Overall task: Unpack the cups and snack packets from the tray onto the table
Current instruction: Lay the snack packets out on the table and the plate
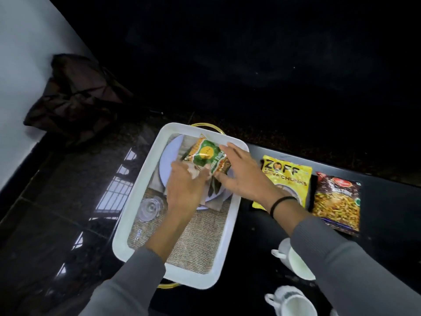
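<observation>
A white rectangular tray [136, 197] sits on the dark worktop [257, 242], its long axis running from the near edge away and slightly to the right. A printed picture of a plate, napkin and woven mat covers its floor. At the far end of the tray lies a green and orange snack packet [206, 156], tilted so that its long axis runs from upper left to lower right.

Both hands are on this packet. The left hand [184, 185] grips its near left edge with fingers curled around it. The right hand [241, 174] lies over its right side, fingers spread along the far edge and thumb at the near corner. A black band [281, 202] circles the right wrist, and both arms wear grey sleeves [355, 265].

To the right of the tray, two packets lie flat on the worktop: a yellow packet [288, 179] just beside the tray, partly hidden by the right wrist, and a dark red packet [337, 201] touching its right side. Both have their long axes pointing away from the person. Two white cups [293, 302] stand near the bottom right, one partly under the right sleeve. A dark crumpled cloth [75, 96] rests far left.
</observation>
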{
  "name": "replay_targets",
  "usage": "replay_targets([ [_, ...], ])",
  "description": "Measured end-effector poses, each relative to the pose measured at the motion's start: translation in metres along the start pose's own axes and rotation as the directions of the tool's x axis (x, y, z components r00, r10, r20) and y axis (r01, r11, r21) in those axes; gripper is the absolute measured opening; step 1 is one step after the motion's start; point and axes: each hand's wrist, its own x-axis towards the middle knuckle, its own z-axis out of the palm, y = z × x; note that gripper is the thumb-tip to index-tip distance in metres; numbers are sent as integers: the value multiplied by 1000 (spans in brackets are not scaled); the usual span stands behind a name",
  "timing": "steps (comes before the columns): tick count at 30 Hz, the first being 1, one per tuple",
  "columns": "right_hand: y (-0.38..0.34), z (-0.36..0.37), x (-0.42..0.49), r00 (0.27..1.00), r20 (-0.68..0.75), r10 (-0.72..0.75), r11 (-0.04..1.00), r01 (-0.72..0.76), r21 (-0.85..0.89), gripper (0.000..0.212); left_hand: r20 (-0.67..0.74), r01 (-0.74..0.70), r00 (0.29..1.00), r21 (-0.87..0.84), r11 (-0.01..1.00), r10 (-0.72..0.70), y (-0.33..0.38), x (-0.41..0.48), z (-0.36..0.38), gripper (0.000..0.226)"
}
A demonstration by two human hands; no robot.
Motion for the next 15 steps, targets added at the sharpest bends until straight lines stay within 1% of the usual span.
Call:
replay_targets([
  [1, -4, 3, 5, 1000, 25, 14, 1000, -14, -4, 75, 60, 100, 994, -118, 988, -93, -2, 7, -3, 66],
  [2, -7, 7, 7, 999, 46, 23, 1000, -23, -3, 74, 98, 145, 987, -181, 973, -128, -4, 12, -5, 72],
  [4, -12, 17, 4, 997, 80, 25, 999, -27, 24, 74, 112, 143, 987, -241, 960, -119, -7, 20, -7, 73],
  [6, -14, 28, -4, 994, 106, 18, 997, -26, 71, 77, 121, 165, 983, -250, 954, -138, -6, 28, -11, 73],
  [7, -13, 32, -8, 993, 115, 16, 995, -26, 92, 79, 150, 173, 979, -237, 956, -140, -6, 34, -12, 68],
  [8, -12, 35, -11, 993, 117, 15, 993, -28, 111, 80, 201, 174, 971, -239, 955, -127, -7, 38, -14, 57],
  [9, -10, 36, -13, 994, 111, 18, 991, -33, 133, 81, 263, 182, 959, -269, 946, -109, -7, 41, -16, 45],
  [10, -9, 36, -13, 995, 101, 26, 985, -43, 166, 80, 328, 199, 940, -309, 930, -92, -7, 42, -18, 40],
  [12, -8, 34, -14, 995, 85, 55, 960, -76, 268, 75, 410, 239, 908, -351, 905, -81, -9, 42, -21, 48],
  [15, -11, 32, -17, 996, 70, 53, 916, -76, 394, 68, 409, 233, 911, -412, 881, -49, -11, 36, -20, 53],
])
